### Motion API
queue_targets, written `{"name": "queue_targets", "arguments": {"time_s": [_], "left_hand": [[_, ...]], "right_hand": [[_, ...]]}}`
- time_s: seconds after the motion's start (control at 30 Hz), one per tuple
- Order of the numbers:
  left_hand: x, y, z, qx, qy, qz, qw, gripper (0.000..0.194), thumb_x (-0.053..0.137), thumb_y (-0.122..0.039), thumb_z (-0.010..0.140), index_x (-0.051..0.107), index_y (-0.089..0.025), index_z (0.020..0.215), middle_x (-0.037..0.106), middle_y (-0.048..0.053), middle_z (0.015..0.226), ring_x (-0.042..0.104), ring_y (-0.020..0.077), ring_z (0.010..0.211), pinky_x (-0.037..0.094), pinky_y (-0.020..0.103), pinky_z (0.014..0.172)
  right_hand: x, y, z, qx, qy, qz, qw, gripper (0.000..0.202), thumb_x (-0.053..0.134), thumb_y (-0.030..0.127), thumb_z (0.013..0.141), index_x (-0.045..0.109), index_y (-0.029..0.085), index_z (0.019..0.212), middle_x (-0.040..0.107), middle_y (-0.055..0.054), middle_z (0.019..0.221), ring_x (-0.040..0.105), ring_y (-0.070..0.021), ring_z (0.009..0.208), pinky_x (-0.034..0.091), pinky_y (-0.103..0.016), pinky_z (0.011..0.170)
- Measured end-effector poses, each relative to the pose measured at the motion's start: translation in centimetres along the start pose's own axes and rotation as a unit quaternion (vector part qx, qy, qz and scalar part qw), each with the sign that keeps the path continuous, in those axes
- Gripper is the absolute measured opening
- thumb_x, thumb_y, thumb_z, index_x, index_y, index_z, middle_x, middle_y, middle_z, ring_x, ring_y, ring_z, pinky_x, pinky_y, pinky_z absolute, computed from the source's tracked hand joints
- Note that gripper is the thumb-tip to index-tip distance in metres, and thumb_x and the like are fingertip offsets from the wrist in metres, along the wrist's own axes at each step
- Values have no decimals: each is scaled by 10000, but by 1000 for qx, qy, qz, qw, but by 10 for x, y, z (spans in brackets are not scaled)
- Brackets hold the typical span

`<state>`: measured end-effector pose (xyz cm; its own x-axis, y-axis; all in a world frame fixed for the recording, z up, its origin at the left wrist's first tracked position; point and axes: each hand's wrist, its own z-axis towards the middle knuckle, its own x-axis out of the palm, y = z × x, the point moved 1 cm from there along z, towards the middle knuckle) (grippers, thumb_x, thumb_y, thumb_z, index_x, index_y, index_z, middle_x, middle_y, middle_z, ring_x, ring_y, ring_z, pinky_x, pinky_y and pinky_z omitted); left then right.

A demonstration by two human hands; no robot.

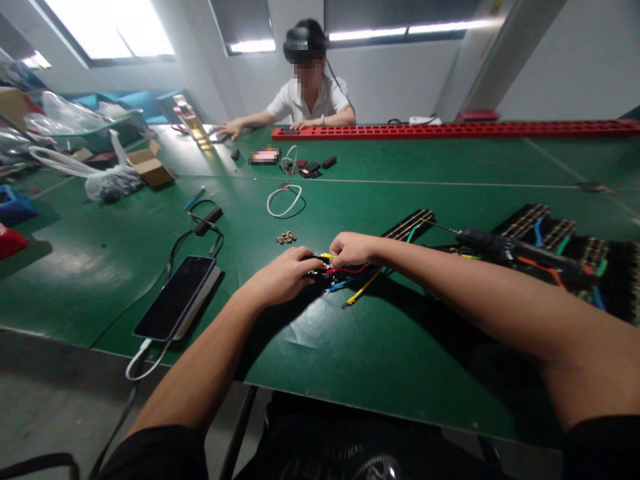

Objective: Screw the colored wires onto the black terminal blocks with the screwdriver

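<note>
My left hand (283, 275) is closed on the near end of a black terminal strip (313, 272), its fingers hiding much of it. Against that end, the fingertips of my right hand (351, 249) are pinched together beside a yellow wire end (327, 255). What they hold is too small to make out. A red wire (350, 270) crosses below my right fingers. A blue wire (341, 285) and a yellow wire (361, 291) with ring lugs lie loose toward me. Beyond my left hand sits a small pile of brass screws (287, 237).
An electric screwdriver (500, 250) lies at right, near several black terminal strips (560, 235) with coloured wires. A phone (175, 297) with a white cable rests at left. Across the green table (360, 200), a person (313, 100) sits behind a long red rail (450, 130).
</note>
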<state>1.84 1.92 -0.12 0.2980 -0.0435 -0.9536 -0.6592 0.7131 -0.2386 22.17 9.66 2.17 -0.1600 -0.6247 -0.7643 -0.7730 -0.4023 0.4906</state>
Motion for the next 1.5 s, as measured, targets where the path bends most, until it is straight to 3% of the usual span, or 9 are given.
{"name": "queue_targets", "arguments": {"time_s": [0.73, 1.5], "left_hand": [[0, 2, 0, 9, 3, -10, 1000, 383, 600, -151, 934, 591, -221, 1310, 584, 126, 1257, 572, 262, 1130, 516, 455, 984], [0, 4, -1, 6, 2, -33, 999, 397, 621, -120, 910, 626, -231, 1291, 607, 118, 1272, 594, 254, 1139, 523, 460, 985]], "right_hand": [[-3, 11, -6, 32, -1, -39, 999, 211, 616, 245, 764, 728, 101, 869, 554, 9, 678, 426, -66, 603, 298, -215, 579], [-4, 7, -1, 23, 22, -41, 999, 184, 628, 261, 769, 711, 112, 838, 506, 25, 640, 396, -65, 585, 275, -224, 573]]}}
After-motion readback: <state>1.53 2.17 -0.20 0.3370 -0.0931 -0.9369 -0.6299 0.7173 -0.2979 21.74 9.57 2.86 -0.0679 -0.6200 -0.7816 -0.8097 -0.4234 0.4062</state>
